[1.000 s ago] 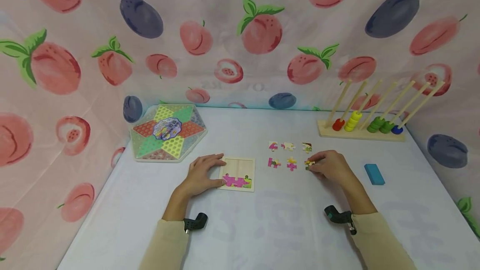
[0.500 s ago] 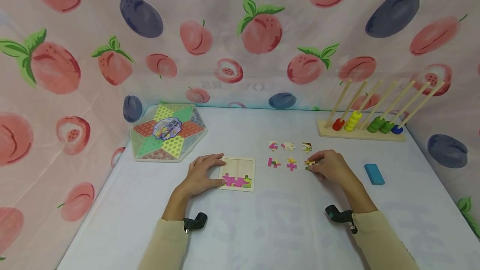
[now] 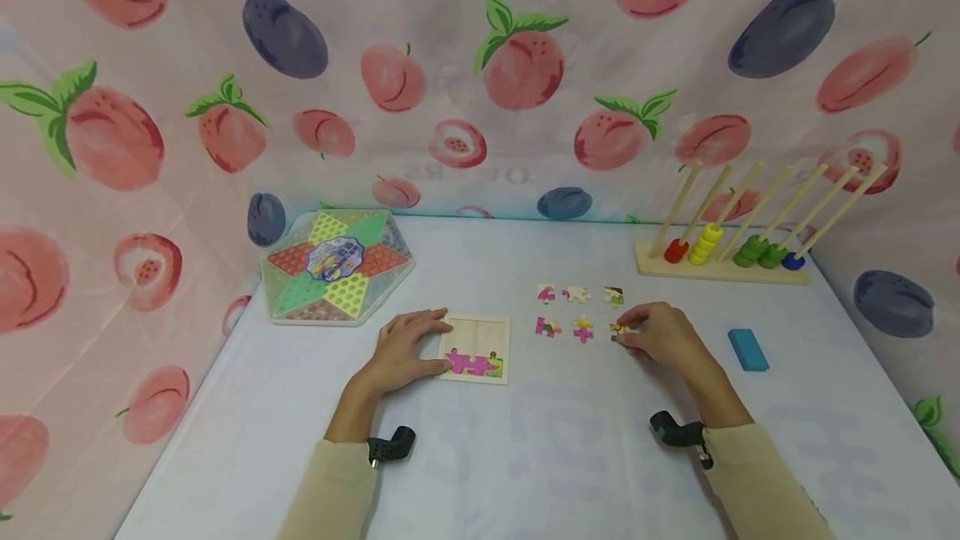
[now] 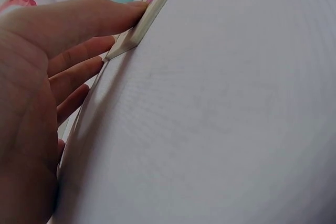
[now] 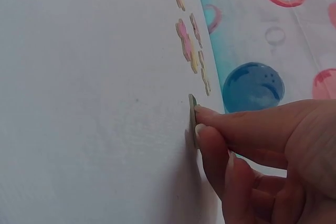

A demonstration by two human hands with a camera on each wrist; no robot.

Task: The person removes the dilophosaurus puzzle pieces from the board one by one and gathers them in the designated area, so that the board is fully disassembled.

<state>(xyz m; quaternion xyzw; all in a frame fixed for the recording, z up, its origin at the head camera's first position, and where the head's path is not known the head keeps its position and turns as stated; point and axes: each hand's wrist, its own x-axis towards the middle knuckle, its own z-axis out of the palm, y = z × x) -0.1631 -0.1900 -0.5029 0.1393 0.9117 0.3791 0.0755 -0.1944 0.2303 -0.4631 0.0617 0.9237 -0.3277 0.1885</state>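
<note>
My left hand lies along the left side of a small wooden puzzle tray, its thumb on the near left corner and its fingers along the edge. Joined pink and green pieces fill the tray's near part; its far part shows bare wood. To the right, my right hand pinches a green and yellow jigsaw piece at the table between thumb and index finger, covering part of it. Several loose jigsaw pieces lie in two rows left of and behind that hand.
A hexagonal Chinese checkers board lies at the back left. At the back right stands a wooden bead rack with upright rods and coloured rings. A blue block lies right of my right hand. Fruit-printed cloth hangs behind the table.
</note>
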